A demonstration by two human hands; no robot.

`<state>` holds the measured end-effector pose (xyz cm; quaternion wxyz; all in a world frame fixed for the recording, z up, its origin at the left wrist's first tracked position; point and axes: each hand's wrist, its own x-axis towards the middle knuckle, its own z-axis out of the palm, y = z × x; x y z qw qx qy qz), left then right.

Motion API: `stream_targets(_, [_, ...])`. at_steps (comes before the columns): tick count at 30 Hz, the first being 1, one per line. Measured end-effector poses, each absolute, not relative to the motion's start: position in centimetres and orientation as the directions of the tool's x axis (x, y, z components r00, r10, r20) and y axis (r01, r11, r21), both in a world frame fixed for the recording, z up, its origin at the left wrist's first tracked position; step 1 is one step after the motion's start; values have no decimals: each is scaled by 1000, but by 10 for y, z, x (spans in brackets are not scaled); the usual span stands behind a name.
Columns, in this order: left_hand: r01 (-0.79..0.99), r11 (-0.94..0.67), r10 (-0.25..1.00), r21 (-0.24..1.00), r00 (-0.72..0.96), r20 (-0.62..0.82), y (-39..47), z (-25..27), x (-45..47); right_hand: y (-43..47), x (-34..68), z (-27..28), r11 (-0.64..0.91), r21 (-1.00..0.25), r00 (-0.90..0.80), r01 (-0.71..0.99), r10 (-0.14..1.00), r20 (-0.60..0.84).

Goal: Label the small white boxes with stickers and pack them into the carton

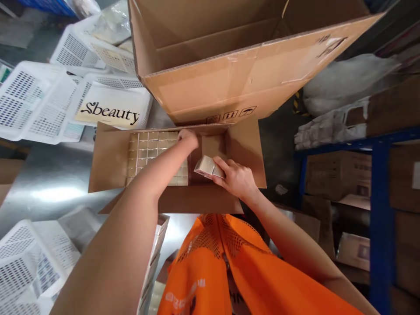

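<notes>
An open cardboard carton (111, 159) lies in front of me, its left part filled with rows of small pale-gold boxes (147, 151). My left hand (188, 138) reaches into it at the far right end of these rows, touching or close to the boxes. Its fingers point down and are mostly hidden behind the back of the hand. Over the carton's right part, my right hand (239, 177) is closed around a short row of small shiny boxes (207, 165), thumb on the far side. Below the held boxes, the carton's brown floor shows.
A large open carton (210, 83) stands just beyond. White perforated baskets (42, 100) are at the left, one holding a white "beauty" bag (108, 107). A metal table (62, 175) lies underneath. Blue shelving (379, 210) with cartons stands at the right. Stacked boxes (154, 258) are near my left forearm.
</notes>
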<state>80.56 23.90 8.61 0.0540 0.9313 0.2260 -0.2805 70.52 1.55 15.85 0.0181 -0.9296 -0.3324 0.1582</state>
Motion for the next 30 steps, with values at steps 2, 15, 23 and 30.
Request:
stream_targets(2, [459, -886, 426, -68, 745, -514, 253, 88, 796, 22, 709, 153, -740, -155, 675, 655, 665, -319])
stream_targets(15, [623, -737, 478, 261, 754, -450, 282, 96, 735, 66, 753, 110, -579, -316, 399, 752, 781, -480])
stream_targets(23, [639, -610, 573, 469, 764, -297, 275, 152, 563, 71, 731, 87, -553, -284, 366, 783, 780, -508])
stream_targets(30, [803, -319, 946, 503, 242, 215, 196, 162, 336, 61, 702, 79, -487, -260, 263, 834, 764, -589])
